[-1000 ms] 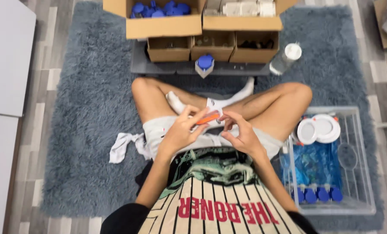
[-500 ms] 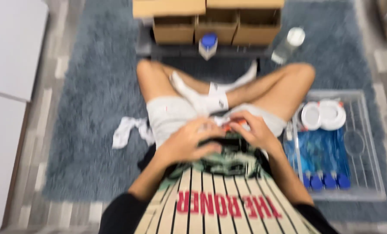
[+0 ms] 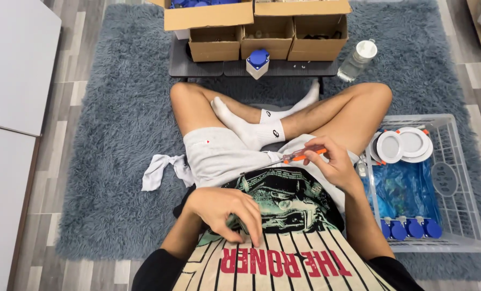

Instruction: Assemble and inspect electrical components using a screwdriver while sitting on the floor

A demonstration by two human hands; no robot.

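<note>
Over the lap, right hand (image 3: 334, 164) gripping orange screwdriver (image 3: 299, 157).

Right hand (image 3: 334, 164) grips orange-handled screwdriver (image 3: 297, 157) over lap.

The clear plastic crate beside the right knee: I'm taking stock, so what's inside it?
The crate holds round white discs, a blue plastic sheet and blue-capped pieces. Anything under the sheet is hidden.
</note>
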